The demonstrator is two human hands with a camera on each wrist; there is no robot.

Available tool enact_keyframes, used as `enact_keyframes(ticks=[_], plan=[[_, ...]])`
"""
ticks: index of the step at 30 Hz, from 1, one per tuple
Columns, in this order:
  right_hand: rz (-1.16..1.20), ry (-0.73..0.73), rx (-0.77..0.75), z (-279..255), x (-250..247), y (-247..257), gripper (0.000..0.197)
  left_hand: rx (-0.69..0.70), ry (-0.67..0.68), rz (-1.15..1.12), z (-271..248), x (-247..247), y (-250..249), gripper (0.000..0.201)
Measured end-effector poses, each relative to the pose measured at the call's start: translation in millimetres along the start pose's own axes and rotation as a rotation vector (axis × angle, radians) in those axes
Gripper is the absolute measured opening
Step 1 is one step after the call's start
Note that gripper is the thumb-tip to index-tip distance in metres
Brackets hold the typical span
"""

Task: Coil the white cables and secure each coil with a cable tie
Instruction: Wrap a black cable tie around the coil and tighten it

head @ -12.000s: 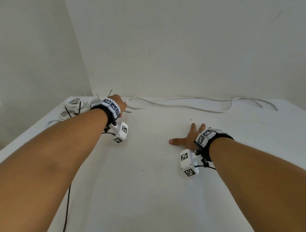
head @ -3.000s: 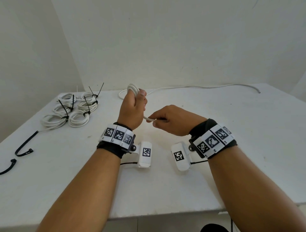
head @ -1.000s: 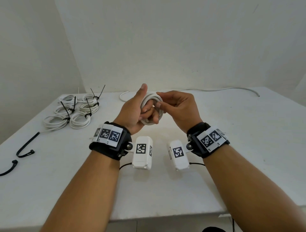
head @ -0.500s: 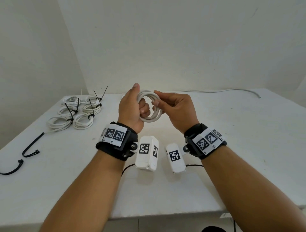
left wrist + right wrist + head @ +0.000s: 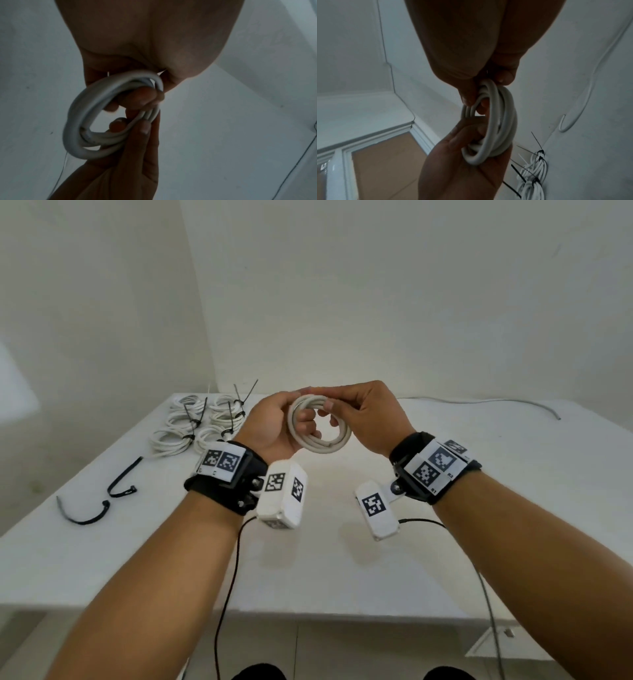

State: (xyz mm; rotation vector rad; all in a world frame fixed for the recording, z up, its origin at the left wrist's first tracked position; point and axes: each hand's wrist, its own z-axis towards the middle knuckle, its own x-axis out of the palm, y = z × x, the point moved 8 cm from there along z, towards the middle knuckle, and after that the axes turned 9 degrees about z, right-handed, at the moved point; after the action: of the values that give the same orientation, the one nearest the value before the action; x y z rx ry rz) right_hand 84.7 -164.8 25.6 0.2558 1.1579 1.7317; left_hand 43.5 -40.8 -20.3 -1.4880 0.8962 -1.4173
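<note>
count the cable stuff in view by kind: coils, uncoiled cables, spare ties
untied coil, held by left hand and right hand: 1
tied coils, far left: 6, as best I can tell
uncoiled white cable: 1
loose black cable ties: 2
total: 10

Both hands are raised over the white desk [image 5: 342, 559], sharing one coil of white cable [image 5: 317, 426]. The left hand [image 5: 274, 422] grips the coil's left side with its fingers [image 5: 306, 424] through the ring, and the right hand [image 5: 371, 419] pinches the top right. At the far left lie six tied coils [image 5: 202, 424], their black cable ties sticking up. Two loose black ties [image 5: 102, 494] lie nearer on the left. A loose white cable [image 5: 479, 401] runs along the far right edge.
</note>
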Motion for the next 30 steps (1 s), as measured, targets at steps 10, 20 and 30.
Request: enact_keyframes(ticks=[10, 20, 30], plan=[[0.012, 0.197, 0.045, 15, 127, 34, 0.018, 0.131, -0.588, 0.167, -88, -98, -34, 0.02], [-0.197, 0.467, 0.153, 34, 282, 28, 0.03, 0.187, -0.998, 0.102, -197, -241, -62, 0.009], [-0.763, 0.698, 0.07, 51, 385, -6, 0.027, 0.184, -1.089, 0.036, -254, -304, -57, 0.026]])
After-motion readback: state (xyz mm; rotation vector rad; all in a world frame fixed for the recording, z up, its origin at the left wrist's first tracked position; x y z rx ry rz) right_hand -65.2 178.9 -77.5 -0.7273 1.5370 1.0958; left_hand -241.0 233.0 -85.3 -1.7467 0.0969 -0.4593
